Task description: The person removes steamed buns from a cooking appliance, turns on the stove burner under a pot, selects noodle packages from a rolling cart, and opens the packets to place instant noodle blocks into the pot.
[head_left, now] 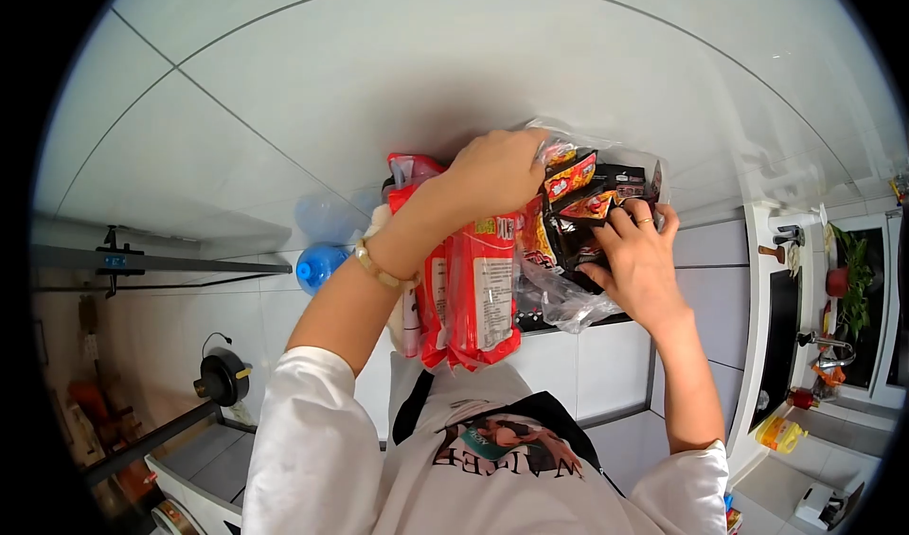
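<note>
A clear plastic bag (571, 305) stands with its mouth facing me, filled with several small black snack packets (584, 205) printed in orange and red. My left hand (499, 172) is closed on the bag's upper left edge, its fingertips partly hidden. Inside the mouth, my right hand (640, 263) has bent fingers and thumb around a black packet; the contact points are partly covered. Left of the bag are large red packages (481, 294) with clear, text-covered panels, standing upright beneath my left forearm.
A blue-capped water bottle (320, 268) is left of the packages. Directly ahead rises a tiled wall (426, 62). At the far right are a counter with a faucet (833, 347) and a yellow-labelled oil bottle (780, 435). A dark metal rail (189, 262) runs along the left.
</note>
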`<action>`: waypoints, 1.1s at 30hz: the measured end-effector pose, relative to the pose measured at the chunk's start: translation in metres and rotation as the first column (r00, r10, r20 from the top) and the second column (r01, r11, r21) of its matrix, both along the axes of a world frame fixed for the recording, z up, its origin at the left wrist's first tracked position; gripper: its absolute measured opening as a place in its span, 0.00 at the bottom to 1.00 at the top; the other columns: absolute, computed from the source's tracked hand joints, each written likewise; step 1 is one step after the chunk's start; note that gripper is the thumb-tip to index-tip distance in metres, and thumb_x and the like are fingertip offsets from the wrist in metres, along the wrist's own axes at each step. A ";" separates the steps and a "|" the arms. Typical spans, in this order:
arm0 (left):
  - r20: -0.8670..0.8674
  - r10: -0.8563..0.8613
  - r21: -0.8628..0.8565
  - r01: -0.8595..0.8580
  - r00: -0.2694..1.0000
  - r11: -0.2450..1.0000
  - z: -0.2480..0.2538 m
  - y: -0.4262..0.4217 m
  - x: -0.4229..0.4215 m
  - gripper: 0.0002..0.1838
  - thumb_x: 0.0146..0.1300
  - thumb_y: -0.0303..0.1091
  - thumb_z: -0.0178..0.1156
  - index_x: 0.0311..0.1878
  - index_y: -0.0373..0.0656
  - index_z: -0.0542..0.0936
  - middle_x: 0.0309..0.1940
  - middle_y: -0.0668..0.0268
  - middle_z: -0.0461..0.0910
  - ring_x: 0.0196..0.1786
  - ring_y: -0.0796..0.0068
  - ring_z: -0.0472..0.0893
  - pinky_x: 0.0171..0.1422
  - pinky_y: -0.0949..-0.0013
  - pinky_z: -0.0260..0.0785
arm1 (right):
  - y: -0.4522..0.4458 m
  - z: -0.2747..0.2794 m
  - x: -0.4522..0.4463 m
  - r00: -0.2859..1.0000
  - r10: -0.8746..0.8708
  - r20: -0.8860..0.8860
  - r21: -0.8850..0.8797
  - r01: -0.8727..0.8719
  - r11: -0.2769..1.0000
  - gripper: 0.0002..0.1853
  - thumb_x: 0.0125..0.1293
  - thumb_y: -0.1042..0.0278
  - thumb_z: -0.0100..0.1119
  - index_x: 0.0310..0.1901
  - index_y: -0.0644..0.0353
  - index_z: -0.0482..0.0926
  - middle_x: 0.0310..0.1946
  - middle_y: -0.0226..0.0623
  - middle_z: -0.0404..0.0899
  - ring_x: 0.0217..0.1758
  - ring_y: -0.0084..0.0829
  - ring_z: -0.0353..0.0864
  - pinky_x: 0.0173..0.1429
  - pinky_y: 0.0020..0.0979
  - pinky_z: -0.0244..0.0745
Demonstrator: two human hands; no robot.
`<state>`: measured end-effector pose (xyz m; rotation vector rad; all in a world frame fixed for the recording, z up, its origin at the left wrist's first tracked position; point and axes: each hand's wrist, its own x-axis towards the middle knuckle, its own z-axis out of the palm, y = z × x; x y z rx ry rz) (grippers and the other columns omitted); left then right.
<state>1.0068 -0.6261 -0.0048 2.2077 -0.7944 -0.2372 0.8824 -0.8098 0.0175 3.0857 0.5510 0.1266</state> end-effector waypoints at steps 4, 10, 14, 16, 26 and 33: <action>-0.027 -0.118 -0.064 0.116 0.993 0.991 0.006 0.023 0.007 0.20 0.56 0.28 0.51 0.53 0.36 0.73 0.21 0.54 0.78 0.22 0.65 0.76 0.32 0.63 0.68 | 0.003 -0.005 0.016 0.998 -0.038 0.047 -0.009 0.039 0.999 0.20 0.42 0.61 0.70 0.37 0.58 0.75 0.37 0.35 0.72 0.51 0.38 0.66 0.56 0.49 0.53; -0.012 0.086 -0.166 -0.087 0.996 0.982 0.008 0.077 -0.013 0.18 0.58 0.30 0.55 0.53 0.39 0.74 0.31 0.59 0.77 0.30 0.71 0.73 0.38 0.70 0.68 | 0.012 0.002 0.024 0.973 -0.099 0.210 0.036 0.093 0.995 0.26 0.44 0.61 0.69 0.46 0.59 0.73 0.44 0.35 0.72 0.55 0.37 0.66 0.59 0.52 0.51; 0.141 0.422 -0.247 -0.381 0.895 0.891 -0.024 0.119 -0.052 0.24 0.55 0.36 0.59 0.55 0.38 0.70 0.46 0.52 0.71 0.49 0.53 0.70 0.54 0.60 0.62 | 0.038 0.017 -0.004 0.951 -0.201 0.236 0.314 0.121 0.942 0.24 0.46 0.67 0.67 0.48 0.60 0.73 0.50 0.37 0.71 0.55 0.38 0.66 0.62 0.46 0.51; 0.115 0.505 -0.198 -0.479 0.855 0.855 -0.051 0.125 -0.083 0.27 0.55 0.37 0.60 0.57 0.37 0.68 0.49 0.51 0.68 0.52 0.52 0.67 0.56 0.59 0.60 | 0.069 0.005 -0.020 0.983 -0.155 0.102 0.563 0.072 0.823 0.23 0.47 0.69 0.66 0.46 0.64 0.72 0.52 0.45 0.70 0.57 0.44 0.66 0.61 0.42 0.57; -0.051 0.564 -0.238 -0.559 0.824 0.795 -0.082 0.133 -0.121 0.31 0.55 0.39 0.63 0.58 0.35 0.64 0.50 0.51 0.67 0.54 0.56 0.65 0.60 0.59 0.57 | 0.151 -0.049 -0.031 0.973 -0.185 -0.139 0.593 0.231 0.772 0.50 0.37 0.67 0.68 0.65 0.63 0.53 0.67 0.56 0.43 0.69 0.60 0.45 0.65 0.52 0.56; -0.054 0.488 -0.293 -0.481 0.871 0.826 -0.078 0.136 -0.119 0.30 0.54 0.34 0.60 0.59 0.37 0.62 0.52 0.50 0.65 0.56 0.54 0.64 0.61 0.58 0.56 | 0.147 -0.044 -0.040 0.956 -0.227 -0.188 0.673 0.294 0.679 0.46 0.39 0.77 0.63 0.64 0.62 0.54 0.65 0.60 0.48 0.69 0.55 0.50 0.69 0.41 0.52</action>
